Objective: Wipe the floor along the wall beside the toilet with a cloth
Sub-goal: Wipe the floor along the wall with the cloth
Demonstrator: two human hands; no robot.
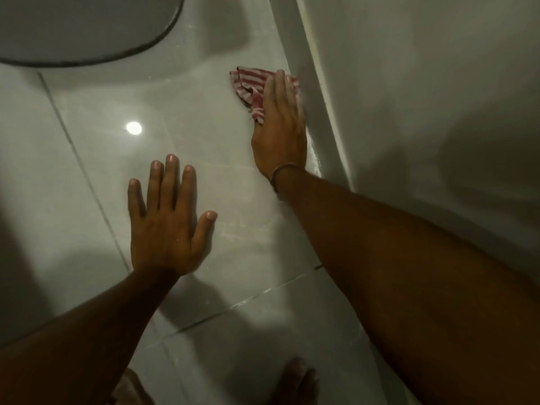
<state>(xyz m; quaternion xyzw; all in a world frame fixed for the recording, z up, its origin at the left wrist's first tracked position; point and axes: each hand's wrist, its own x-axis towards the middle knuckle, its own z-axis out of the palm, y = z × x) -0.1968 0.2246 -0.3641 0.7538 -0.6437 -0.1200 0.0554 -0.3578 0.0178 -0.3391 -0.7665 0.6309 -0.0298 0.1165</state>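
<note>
A red and white striped cloth (248, 84) lies crumpled on the pale tiled floor (187, 171), right against the base of the wall (409, 97). My right hand (279, 127) lies flat on the cloth, fingers together and pointing away from me, its edge touching the wall's skirting. A thin band circles that wrist. My left hand (168, 217) rests palm down on the bare floor, fingers spread, well to the left of the cloth and nearer to me. The toilet (87, 30) fills the top left corner.
A white skirting strip (324, 112) runs along the wall's foot from top centre to lower right. Grout lines cross the floor. A ceiling light reflects off a tile (133, 128). My bare feet (298, 381) show at the bottom edge.
</note>
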